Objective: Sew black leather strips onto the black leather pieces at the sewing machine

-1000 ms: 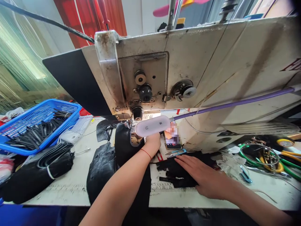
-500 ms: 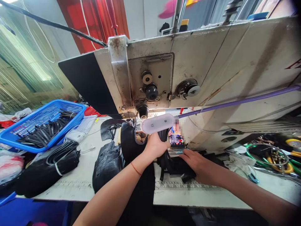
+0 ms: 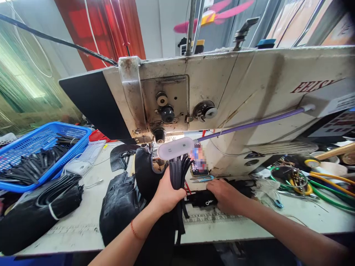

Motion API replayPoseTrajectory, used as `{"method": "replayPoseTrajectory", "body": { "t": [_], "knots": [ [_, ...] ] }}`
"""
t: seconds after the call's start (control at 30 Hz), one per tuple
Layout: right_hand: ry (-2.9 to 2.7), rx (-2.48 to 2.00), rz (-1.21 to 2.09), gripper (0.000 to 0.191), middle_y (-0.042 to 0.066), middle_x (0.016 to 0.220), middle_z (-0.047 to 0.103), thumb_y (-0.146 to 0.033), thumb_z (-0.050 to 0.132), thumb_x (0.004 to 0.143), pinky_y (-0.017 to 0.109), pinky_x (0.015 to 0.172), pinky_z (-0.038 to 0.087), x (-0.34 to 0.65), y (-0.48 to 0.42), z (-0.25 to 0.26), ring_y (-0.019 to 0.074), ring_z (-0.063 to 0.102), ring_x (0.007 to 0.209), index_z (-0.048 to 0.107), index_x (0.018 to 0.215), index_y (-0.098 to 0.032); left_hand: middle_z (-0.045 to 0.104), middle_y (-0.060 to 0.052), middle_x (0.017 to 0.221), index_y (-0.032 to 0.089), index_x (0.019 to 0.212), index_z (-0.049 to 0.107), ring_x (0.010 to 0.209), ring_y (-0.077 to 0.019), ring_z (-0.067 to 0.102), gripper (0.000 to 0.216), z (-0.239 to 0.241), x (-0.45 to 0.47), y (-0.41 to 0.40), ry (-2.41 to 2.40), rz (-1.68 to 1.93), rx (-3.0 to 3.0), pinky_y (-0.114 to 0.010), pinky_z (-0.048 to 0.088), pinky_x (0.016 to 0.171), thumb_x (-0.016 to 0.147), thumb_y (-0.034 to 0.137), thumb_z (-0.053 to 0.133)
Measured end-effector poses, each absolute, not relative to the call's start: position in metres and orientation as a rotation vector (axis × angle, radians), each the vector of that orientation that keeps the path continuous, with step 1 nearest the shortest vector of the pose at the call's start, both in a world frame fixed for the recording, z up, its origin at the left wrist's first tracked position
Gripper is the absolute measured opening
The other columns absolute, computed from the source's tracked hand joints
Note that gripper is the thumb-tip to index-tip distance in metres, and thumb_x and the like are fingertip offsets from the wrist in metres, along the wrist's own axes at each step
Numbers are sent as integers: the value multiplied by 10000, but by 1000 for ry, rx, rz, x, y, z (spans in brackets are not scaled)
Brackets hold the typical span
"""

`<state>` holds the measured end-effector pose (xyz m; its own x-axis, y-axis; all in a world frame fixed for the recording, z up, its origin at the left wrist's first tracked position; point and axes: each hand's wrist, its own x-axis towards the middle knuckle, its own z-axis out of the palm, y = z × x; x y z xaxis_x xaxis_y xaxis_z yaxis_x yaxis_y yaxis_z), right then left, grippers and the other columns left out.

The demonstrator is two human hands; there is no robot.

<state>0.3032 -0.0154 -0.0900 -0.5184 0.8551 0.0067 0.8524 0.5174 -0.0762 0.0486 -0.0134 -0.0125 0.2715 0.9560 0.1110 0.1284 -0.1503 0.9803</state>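
Observation:
My left hand (image 3: 166, 194) is closed round a bundle of black straps (image 3: 177, 173), holding them upright just below the white lamp (image 3: 175, 148) of the sewing machine (image 3: 222, 96). My right hand (image 3: 225, 195) is curled over a flat pile of black pieces (image 3: 201, 198) on the table, fingers bent and gripping them. A black leather piece (image 3: 144, 171) stands under the machine's needle area, left of my left hand. A phone (image 3: 199, 166) leans against the machine behind the pile, with blue snips (image 3: 203, 179) in front of it.
A blue basket (image 3: 41, 138) of black strips sits at the far left, with bundled black material (image 3: 39, 210) before it. Another black piece (image 3: 119, 207) lies on the white table (image 3: 222, 227). Green and yellow cords and tools (image 3: 313, 181) clutter the right side.
My left hand came back from under the lamp and took up a bundle of black straps. My right hand went from lying flat to curling over the black pile.

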Motion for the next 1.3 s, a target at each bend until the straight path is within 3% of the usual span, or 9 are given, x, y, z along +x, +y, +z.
{"method": "replayPoseTrajectory", "body": {
  "t": [0.27,0.43,0.73,0.83,0.93,1.1,1.2,1.3],
  "knots": [
    [-2472,-1555,151,344,96,836,679,-50,549,476,378,711,459,311,-24,-82,309,628,821,593,790,-182,649,-39,1009,137,1211,526,913,-200,591,637,-9,36,-20,1124,999,1425,-292,471,823,584,55,611],
    [-2270,-1500,250,355,39,889,707,-146,553,641,321,702,501,336,-14,-68,253,667,829,587,986,-220,606,20,840,147,1144,547,727,-134,532,588,-7,31,-22,1069,997,1353,-237,446,671,568,46,606],
    [-2093,-1394,176,332,34,852,713,-248,559,780,321,628,523,331,-15,-25,247,675,741,545,1110,-212,595,17,825,149,1071,545,730,-139,528,530,-4,23,-26,1036,987,1293,-250,435,674,553,53,597],
    [-2213,-1158,112,250,67,931,688,-232,512,834,340,686,510,294,-28,-3,246,654,809,524,1084,-227,611,9,823,153,1042,549,734,-143,538,497,-2,17,-35,1031,977,1217,-261,444,693,558,69,624],
    [-2527,-812,35,108,38,850,652,-197,466,898,362,791,465,252,-29,13,207,603,794,563,906,-244,612,12,773,163,961,554,683,-135,543,418,-3,6,-48,1036,958,1084,-261,444,663,561,89,649],
    [-2912,-413,-340,297,46,776,598,-102,357,981,399,831,429,214,26,7,180,544,773,600,833,-187,594,23,702,170,858,543,562,-103,512,310,-7,-18,-71,1017,915,883,-256,430,571,573,136,657],
    [-2979,-328,-417,235,23,784,602,-98,441,970,367,789,471,209,73,-8,165,573,786,602,809,-159,597,19,695,167,869,524,546,-109,507,354,-8,-27,-79,977,903,802,-262,429,534,546,148,666],
    [-3058,-243,-445,99,14,908,632,-234,592,940,347,762,524,203,105,-21,157,617,827,625,931,-141,595,25,689,168,893,507,527,-108,501,419,-10,-29,-79,969,889,801,-273,442,523,506,142,665]
  ]
}}
